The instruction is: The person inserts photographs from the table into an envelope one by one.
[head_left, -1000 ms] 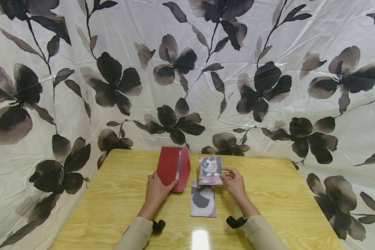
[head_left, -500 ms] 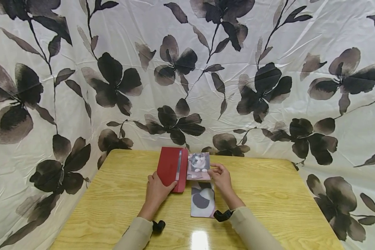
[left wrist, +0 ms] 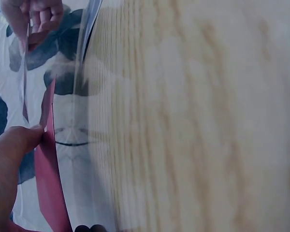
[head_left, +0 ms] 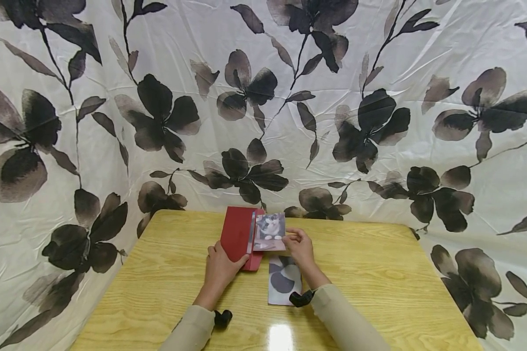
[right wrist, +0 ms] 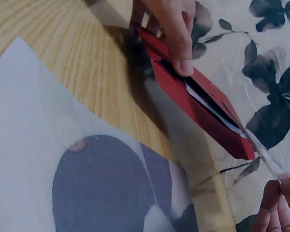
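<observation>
A red envelope (head_left: 238,234) is gripped by my left hand (head_left: 219,265), thumb on the front near its opening. Its flap side faces right, and in the right wrist view the red envelope (right wrist: 198,104) gapes, with a pale paper edge inside. My right hand (head_left: 299,247) pinches a cat photo (head_left: 270,231) by its right edge. The photo's left edge is right at the envelope's mouth, overlapping the flap. In the left wrist view, the photo (left wrist: 24,82) shows nearly edge-on, beside the raised envelope (left wrist: 50,179).
A second photo (head_left: 283,282), with a dark round patch on white, lies on the wooden table (head_left: 158,292) under my right forearm. A floral cloth (head_left: 316,122) hangs behind the table's back edge. Black wrist cameras (head_left: 222,318) sit at both cuffs.
My right hand has carried the cat photo leftward from over the table to the envelope's mouth. The envelope's flap has tilted, looking narrower. My left hand has stayed in place.
</observation>
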`<state>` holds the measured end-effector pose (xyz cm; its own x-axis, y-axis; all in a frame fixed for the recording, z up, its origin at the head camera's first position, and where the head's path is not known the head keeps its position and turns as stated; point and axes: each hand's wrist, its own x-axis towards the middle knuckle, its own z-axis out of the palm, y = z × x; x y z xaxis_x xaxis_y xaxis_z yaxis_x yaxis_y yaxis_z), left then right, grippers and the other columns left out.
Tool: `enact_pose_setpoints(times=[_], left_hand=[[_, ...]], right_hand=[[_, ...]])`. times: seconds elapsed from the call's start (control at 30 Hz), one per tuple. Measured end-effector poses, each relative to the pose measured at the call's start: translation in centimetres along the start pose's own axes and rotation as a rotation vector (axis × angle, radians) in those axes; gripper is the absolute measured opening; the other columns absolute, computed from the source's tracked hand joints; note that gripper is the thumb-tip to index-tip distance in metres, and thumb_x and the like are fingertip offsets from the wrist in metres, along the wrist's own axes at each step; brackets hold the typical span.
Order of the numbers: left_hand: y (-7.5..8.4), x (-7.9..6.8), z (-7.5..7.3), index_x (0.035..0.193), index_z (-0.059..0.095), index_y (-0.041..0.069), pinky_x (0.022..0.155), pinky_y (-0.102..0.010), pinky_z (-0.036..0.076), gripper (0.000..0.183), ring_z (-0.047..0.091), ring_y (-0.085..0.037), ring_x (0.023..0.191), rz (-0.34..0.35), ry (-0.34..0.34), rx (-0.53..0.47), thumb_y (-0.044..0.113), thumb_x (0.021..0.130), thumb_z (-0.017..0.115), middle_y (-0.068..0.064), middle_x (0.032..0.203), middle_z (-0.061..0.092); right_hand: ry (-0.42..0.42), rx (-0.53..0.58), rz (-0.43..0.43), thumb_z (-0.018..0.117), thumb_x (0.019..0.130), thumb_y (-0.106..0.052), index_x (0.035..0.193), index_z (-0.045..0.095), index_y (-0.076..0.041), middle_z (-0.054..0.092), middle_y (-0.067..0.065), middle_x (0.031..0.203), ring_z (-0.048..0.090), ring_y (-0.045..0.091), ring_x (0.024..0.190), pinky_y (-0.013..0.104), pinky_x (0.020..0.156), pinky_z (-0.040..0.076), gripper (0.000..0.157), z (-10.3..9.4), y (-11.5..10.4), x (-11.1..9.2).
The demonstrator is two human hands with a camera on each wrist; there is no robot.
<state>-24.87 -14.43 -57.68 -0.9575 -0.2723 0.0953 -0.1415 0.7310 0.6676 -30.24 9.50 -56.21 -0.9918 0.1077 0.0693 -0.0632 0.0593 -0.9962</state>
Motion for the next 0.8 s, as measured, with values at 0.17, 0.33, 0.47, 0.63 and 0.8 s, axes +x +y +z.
enact_pose_setpoints(times=[0.17, 0.33, 0.47, 0.63, 0.8], left_hand=[[0.0, 0.0, 0.1, 0.149, 0.038, -0.012, 0.095, -0.058, 0.054, 0.103, 0.060, -0.046, 0.110, -0.004, -0.003, 0.001, 0.051, 0.085, 0.089, -0.031, 0.126, 0.049], [0.0, 0.0, 0.0, 0.149, 0.038, -0.012, 0.095, -0.058, 0.054, 0.104, 0.060, -0.046, 0.109, -0.001, 0.002, -0.004, 0.051, 0.084, 0.089, -0.030, 0.125, 0.049], [0.1, 0.0, 0.0, 0.148, 0.039, -0.013, 0.095, -0.059, 0.054, 0.104, 0.060, -0.047, 0.108, 0.003, 0.006, -0.003, 0.051, 0.083, 0.090, -0.031, 0.124, 0.049], [0.1, 0.0, 0.0, 0.149, 0.038, -0.012, 0.095, -0.059, 0.054, 0.104, 0.060, -0.047, 0.109, -0.007, 0.000, -0.004, 0.051, 0.084, 0.089, -0.031, 0.125, 0.049], [0.2, 0.0, 0.0, 0.148, 0.039, -0.011, 0.095, -0.058, 0.054, 0.101, 0.060, -0.045, 0.110, -0.010, -0.001, -0.009, 0.050, 0.084, 0.089, -0.030, 0.125, 0.050]], right_hand=[[0.006, -0.005, -0.010, 0.076, 0.096, 0.003, 0.127, 0.066, 0.012, 0.073, 0.023, 0.098, 0.062, 0.006, 0.075, 0.017, 0.064, 0.050, 0.033, 0.8, -0.1, 0.0], [0.006, 0.010, -0.001, 0.077, 0.096, 0.002, 0.124, 0.068, 0.009, 0.073, 0.021, 0.097, 0.061, 0.007, 0.075, 0.018, 0.062, 0.049, 0.030, 1.5, 0.2, 0.2], [0.017, -0.018, -0.009, 0.078, 0.095, 0.001, 0.122, 0.070, 0.008, 0.073, 0.020, 0.096, 0.061, 0.009, 0.075, 0.020, 0.061, 0.049, 0.029, 2.3, 0.4, 0.2], [0.022, -0.042, -0.013, 0.080, 0.094, 0.000, 0.120, 0.071, 0.007, 0.074, 0.019, 0.095, 0.063, 0.010, 0.077, 0.021, 0.063, 0.049, 0.028, 3.3, 0.2, 0.1], [0.001, -0.030, 0.003, 0.080, 0.093, 0.000, 0.119, 0.073, 0.007, 0.075, 0.017, 0.097, 0.064, 0.010, 0.081, 0.020, 0.068, 0.050, 0.028, 4.1, -0.1, 0.1]])
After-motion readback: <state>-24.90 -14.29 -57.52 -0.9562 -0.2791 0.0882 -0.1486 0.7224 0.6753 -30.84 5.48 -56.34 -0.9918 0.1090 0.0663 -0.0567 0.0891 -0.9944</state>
